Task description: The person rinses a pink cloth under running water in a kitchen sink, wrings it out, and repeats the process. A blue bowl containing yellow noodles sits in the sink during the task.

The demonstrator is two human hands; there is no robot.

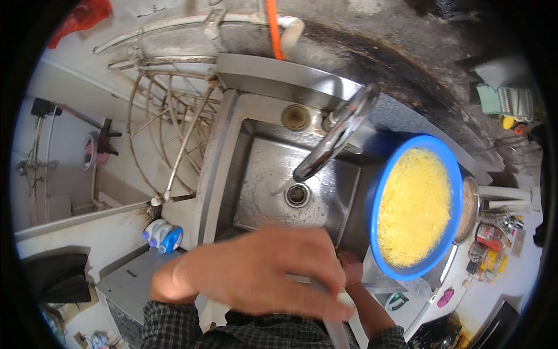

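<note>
My left hand (279,270), blurred and near the camera, pinches a pale, translucent strip-like item (338,333) over the front of the sink; what it is cannot be told. Lower down, my right hand (351,268) is at the front edge of the steel sink (223,174); whether it grips anything is unclear. A chrome faucet (333,135) runs a thin stream of water (283,186) beside the drain (297,195). To the right stands a blue plastic basin (457,196) filled with thin yellow shreds (414,205) in liquid.
Behind the basin's right side shows a round metal-rimmed container (468,209). Bottles and jars (490,248) stand farther right. Detergent bottles (168,237) are at the left on a grey surface (135,279). A rusty wire rack (170,131) is left of the sink.
</note>
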